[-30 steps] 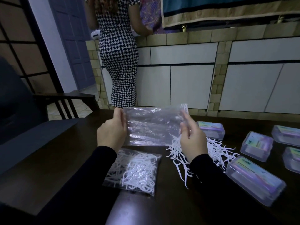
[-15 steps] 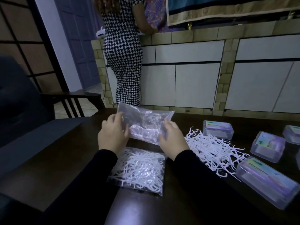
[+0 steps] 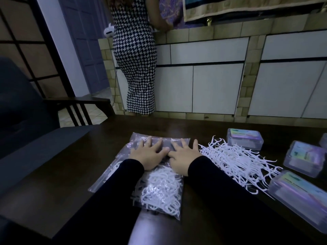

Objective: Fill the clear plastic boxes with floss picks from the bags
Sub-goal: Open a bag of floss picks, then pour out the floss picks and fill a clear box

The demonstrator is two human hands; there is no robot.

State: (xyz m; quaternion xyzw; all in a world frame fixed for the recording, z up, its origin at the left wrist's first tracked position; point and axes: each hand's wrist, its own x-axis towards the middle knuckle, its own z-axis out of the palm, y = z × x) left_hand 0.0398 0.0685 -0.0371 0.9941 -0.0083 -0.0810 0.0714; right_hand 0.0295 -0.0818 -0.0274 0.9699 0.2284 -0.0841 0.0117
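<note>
Both hands — left hand [image 3: 147, 155] and right hand [image 3: 184, 157] — lay flat, fingers spread, pressing an empty clear plastic bag [image 3: 141, 142] onto the dark wooden surface [image 3: 53, 174]; white floss picks [image 3: 235, 161] lay heaped beside closed clear plastic boxes [image 3: 245, 141].

The dark brown wooden table [image 3: 177, 124] carries a loose heap of white plastic floss picks [image 3: 237, 161] and a clear plastic bag of white floss picks [image 3: 159, 193]. The clear plastic boxes [image 3: 245, 140] show labels in pale purple, teal and yellow. Both sleeves [image 3: 113, 191] are black. A standing person's fitted dress [image 3: 135, 55] has a black-and-white houndstooth pattern. The cabinet doors [image 3: 217, 89] are white.
</note>
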